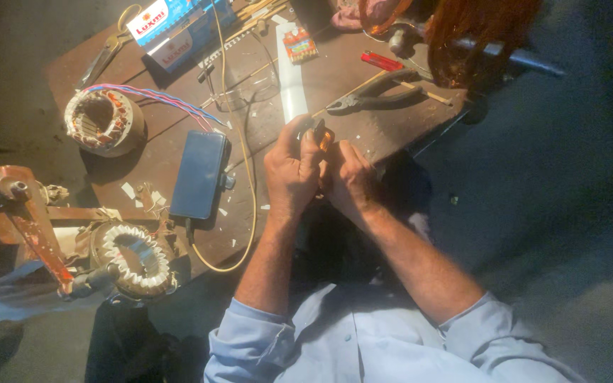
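Copper coil bundle (323, 135) pinched between my hands, just right of dark phone (200, 174); left hand (291, 174) closed, thumb and fingers gripping it; right hand (352, 181) curled shut against it.

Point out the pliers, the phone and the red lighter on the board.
pliers (377, 96): head view, on the dark handles.
phone (200, 174): head view, middle of its dark back.
red lighter (382, 62): head view, middle of its body.

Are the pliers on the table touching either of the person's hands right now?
Apart. The head view shows the pliers lying on the brown table, with bare tabletop between them and both the left hand and right hand.
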